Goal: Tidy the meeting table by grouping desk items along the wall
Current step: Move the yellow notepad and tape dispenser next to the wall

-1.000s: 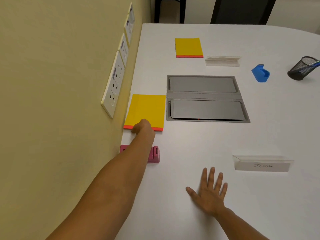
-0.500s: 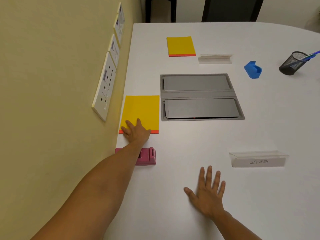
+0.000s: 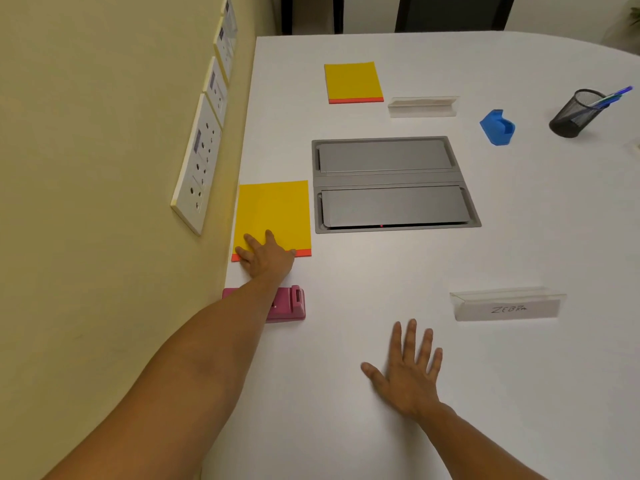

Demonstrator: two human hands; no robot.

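The left hand (image 3: 266, 256) presses its spread fingers flat on the yellow pad (image 3: 273, 213), squaring it against the wall (image 3: 104, 168); the right hand (image 3: 408, 372), released, braces on the counter (image 3: 519, 393).

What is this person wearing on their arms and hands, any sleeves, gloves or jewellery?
Nothing shows. Both forearms are bare as far as the picture reaches, so any sleeves end out of view. The left hand and the right hand have no gloves, and no ring, watch or bracelet can be seen on fingers or wrists.

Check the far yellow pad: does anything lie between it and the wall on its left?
Nothing visible does. Bare table lies between the far yellow pad and the wall.
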